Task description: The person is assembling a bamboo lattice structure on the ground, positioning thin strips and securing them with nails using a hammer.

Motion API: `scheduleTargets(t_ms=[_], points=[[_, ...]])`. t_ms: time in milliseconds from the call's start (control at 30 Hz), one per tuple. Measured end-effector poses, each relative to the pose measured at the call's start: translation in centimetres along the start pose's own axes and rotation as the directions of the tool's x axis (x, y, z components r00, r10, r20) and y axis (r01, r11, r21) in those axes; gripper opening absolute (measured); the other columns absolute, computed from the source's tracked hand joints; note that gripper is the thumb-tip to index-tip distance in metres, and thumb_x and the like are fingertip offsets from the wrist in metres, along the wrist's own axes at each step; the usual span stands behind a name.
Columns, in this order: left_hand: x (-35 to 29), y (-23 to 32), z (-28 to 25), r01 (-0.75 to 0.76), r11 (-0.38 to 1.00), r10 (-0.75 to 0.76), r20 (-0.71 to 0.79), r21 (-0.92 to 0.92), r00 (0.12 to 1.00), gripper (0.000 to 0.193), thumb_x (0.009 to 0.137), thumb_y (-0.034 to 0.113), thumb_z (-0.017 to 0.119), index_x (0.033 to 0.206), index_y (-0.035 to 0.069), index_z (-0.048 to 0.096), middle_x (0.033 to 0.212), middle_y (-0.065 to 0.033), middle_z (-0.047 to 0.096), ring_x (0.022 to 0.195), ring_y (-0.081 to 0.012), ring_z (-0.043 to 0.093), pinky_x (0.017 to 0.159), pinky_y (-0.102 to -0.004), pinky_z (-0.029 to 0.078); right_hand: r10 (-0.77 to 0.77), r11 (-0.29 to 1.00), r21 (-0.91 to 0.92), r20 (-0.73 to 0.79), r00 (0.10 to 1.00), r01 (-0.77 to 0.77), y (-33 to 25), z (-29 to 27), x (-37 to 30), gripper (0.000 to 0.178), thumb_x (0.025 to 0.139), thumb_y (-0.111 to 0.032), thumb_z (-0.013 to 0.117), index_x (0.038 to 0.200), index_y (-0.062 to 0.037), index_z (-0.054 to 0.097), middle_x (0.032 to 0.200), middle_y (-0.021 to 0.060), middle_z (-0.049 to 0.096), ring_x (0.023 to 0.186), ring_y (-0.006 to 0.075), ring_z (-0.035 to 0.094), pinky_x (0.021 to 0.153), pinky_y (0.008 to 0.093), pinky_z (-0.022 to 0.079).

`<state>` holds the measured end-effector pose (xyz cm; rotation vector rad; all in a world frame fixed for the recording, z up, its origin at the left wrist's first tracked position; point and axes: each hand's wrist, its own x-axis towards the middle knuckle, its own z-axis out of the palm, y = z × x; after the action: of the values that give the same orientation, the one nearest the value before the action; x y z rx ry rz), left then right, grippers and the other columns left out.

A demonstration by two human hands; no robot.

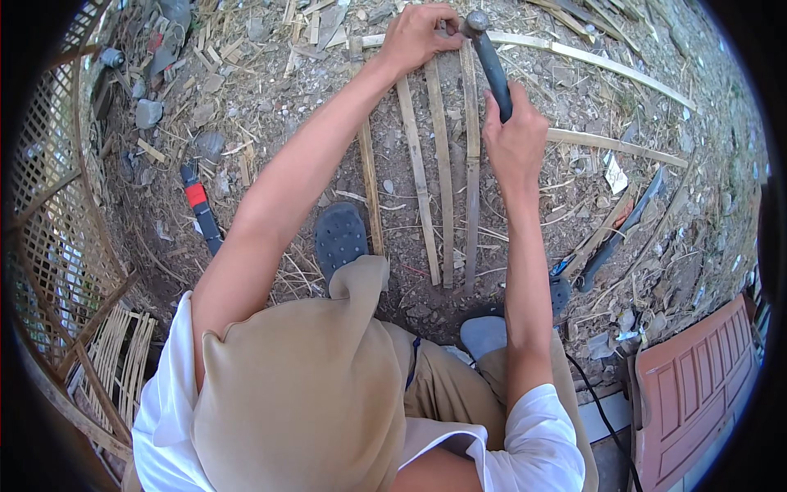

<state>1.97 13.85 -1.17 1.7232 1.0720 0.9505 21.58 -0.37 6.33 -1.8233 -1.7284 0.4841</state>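
My right hand [516, 139] grips a hammer [495, 78] by its dark handle, with the metal head up beside my left fingertips. My left hand [420, 37] is closed in a pinch at the far end of the wooden slats; whatever lies between finger and thumb is too small to make out. Under it, a long pale crosswise slat [586, 59] runs off to the right. Several narrow slats [439, 180] lie lengthwise on the ground toward me, their far ends meeting the crosswise one. Another slat [619, 146] sticks out to the right, past my right wrist.
A dark tool with a red band [197, 197] lies at left, and a long dark-handled tool [619, 238] at right. A lattice panel [49, 156] stands at the left edge. A brown ribbed panel [697, 394] and a black cable [605, 410] are at lower right. Wood scraps litter the dirt.
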Motion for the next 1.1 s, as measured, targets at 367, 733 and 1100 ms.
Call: scheduleTargets(t_ms=[367,733,1100], points=[[0.0,-0.4,0.0,-0.025,0.969,0.028,-0.010,0.244,1.000,0.018,0.091,0.019,0.088,0.103,0.007,0.081,0.089,-0.0052,0.076,0.079,-0.0190,0.069,0.076,-0.0365,0.057,-0.064,0.997,0.031,-0.093,0.994,0.067,-0.6,-0.3,0.1,0.018,0.104,-0.012,0.075,0.115,0.0010,0.069,0.084,0.0271,0.073,0.075,0.0476,0.075,0.065,0.0550,0.055],[-0.3,0.4,0.3,0.067,0.997,-0.066,-0.016,0.043,0.998,0.021,0.091,0.017,0.086,0.109,0.007,0.082,0.092,-0.0088,0.079,0.087,-0.0203,0.075,0.081,-0.0379,0.059,-0.022,0.999,-0.036,-0.018,1.000,0.021,0.0,-0.1,0.2,0.021,0.103,-0.013,0.075,0.118,0.0015,0.070,0.089,0.0282,0.075,0.079,0.0480,0.076,0.068,0.0567,0.055],[-0.3,0.7,0.2,0.040,0.998,-0.039,-0.009,0.058,0.999,0.017,0.092,0.022,0.086,0.101,0.009,0.080,0.080,-0.0085,0.074,0.074,-0.0195,0.068,0.072,-0.0395,0.055,-0.021,1.000,0.004,-0.025,0.999,0.021,-0.3,-0.4,0.2,0.020,0.104,-0.013,0.074,0.117,0.0016,0.069,0.090,0.0298,0.075,0.081,0.0514,0.075,0.070,0.0586,0.056]])
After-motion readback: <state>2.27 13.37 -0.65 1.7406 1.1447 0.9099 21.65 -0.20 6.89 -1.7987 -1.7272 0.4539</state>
